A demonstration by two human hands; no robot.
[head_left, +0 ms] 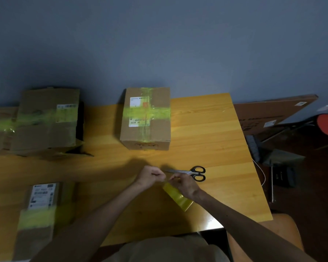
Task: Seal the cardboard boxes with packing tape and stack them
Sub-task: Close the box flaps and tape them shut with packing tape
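1. At the near left of the table lies a taped box.
2. The right hand grips the yellow packing tape. The left hand, fingers curled, seems to pinch its free end.
3. Scissors lie just beyond.
4. Farther off, a sealed box stands mid-table.

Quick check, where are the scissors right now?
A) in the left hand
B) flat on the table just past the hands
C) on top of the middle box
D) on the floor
B: the scissors lie on the table beyond the right hand; it and the left hand hold the yellow tape.
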